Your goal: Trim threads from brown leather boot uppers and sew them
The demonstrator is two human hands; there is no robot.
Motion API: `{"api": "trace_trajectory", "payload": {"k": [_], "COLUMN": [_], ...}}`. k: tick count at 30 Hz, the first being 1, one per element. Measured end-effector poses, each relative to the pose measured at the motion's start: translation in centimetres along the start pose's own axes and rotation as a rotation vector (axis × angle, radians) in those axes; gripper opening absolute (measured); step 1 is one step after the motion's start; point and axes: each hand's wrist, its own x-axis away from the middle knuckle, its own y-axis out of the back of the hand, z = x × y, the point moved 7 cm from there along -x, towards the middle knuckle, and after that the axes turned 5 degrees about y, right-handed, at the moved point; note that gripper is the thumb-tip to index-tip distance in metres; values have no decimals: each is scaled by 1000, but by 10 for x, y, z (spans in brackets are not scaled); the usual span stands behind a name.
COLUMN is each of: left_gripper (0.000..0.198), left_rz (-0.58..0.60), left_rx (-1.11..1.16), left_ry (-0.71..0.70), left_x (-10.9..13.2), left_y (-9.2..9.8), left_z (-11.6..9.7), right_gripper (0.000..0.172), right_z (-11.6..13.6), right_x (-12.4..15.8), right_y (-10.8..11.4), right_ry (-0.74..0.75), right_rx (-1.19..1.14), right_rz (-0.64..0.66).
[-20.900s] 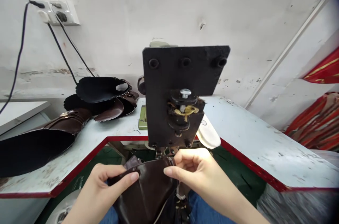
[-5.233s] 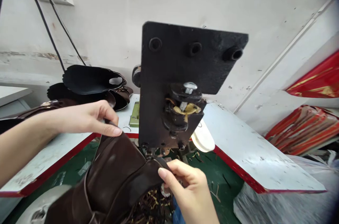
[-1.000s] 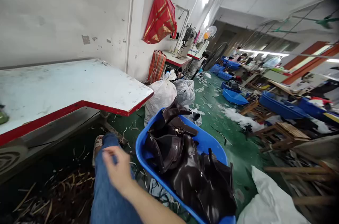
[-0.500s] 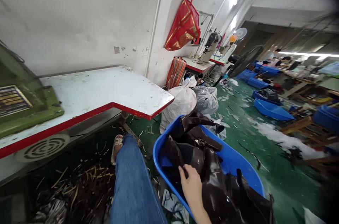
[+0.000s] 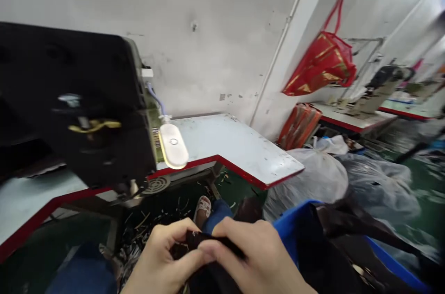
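Both my hands meet at the bottom centre, pinching one dark brown leather-like piece. My left hand grips its left end between thumb and fingers. My right hand is closed on it just to the right, thumb tip near the left hand's thumb. The lower part of the piece hangs below and is partly hidden by the hands. Right of my right hand, a blue tub holds more dark brown pieces.
A black machine head with a small white lamp stands at left. Behind is a white table with a red edge. Plastic bags lie beyond the tub. A red bag hangs on the wall. Scraps litter the floor.
The view has swung left, bringing in the machine head. My right hand has left the tub and now holds a dark piece. My left hand has come into view, holding it too.
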Motion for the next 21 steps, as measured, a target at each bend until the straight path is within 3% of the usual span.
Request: {"api": "trace_trajectory", "payload": {"k": [3,6,10,15,21], "left_gripper": [27,35,41,42,46], "left_rz": [-77,-125,-146,-247,-282], "left_rx": [124,170,14,-138,-21], "left_ry": [116,130,110,90,132], "left_x": [4,12,15,15,16], "left_y": [31,59,85,102,105], "left_z": [8,7,-10,-21,-16], "right_gripper": [37,32,28,29,30], "right_z": [-15,-28,-42,-47,-52], "right_x": [-25,-37,-46,-56,-73], "right_y": [-4,-14,-33,-51,-47], "right_ry": [-87,-155,-255,-334,-400], "right_rx": [-197,-291,-296,-357,-413], "right_rz": [102,227,156,78,95]}}
